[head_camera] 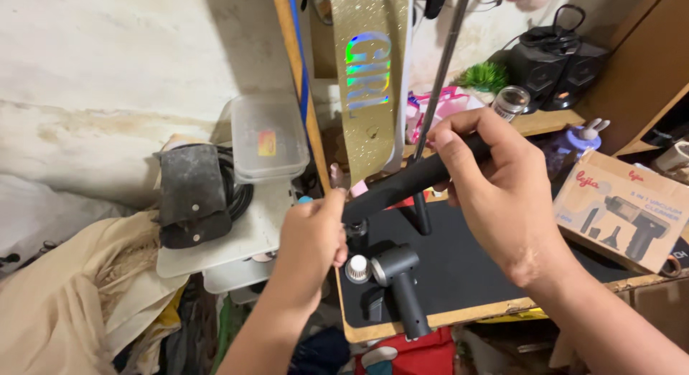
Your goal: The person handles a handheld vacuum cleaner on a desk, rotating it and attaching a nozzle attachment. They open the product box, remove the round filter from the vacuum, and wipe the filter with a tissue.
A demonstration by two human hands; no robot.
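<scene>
My right hand [502,188] grips the upper end of a long black tube [405,185] that slants down to the left above a black mat [466,264]. My left hand [312,242] pinches the tube's lower end between thumb and fingers. Below the tube, a grey handheld vacuum body [398,274] lies on the mat with its handle pointing toward me. A small round white-capped part [357,269] sits just left of it. A thin dark stand pole [438,81] rises behind the tube.
A cardboard box [624,210] picturing the vacuum stands at the right. A clear lidded plastic container [269,138] and a dark pouch [190,195] with a cable sit to the left. A glittery gold board [369,73] hangs behind; black speakers [556,66] and a small green plant [484,77] are on the shelf.
</scene>
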